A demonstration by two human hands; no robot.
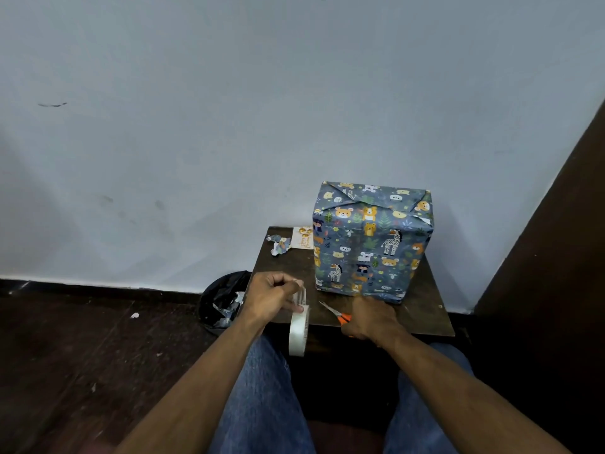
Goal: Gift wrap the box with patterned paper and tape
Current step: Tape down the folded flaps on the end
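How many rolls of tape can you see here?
1. The tape roll hangs off the near-left edge of the small table, its pulled-out strip pinched by the left hand. Others could be hidden behind the wrapped box.

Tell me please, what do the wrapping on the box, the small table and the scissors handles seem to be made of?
Wrapping on the box: printed paper, matte; it shows sharp folds and a small tear at the upper right corner.
Small table: probably dark wood or laminate, dull, with a scuffed top.
Scissors handles: likely orange plastic, smooth; the blades look like metal.
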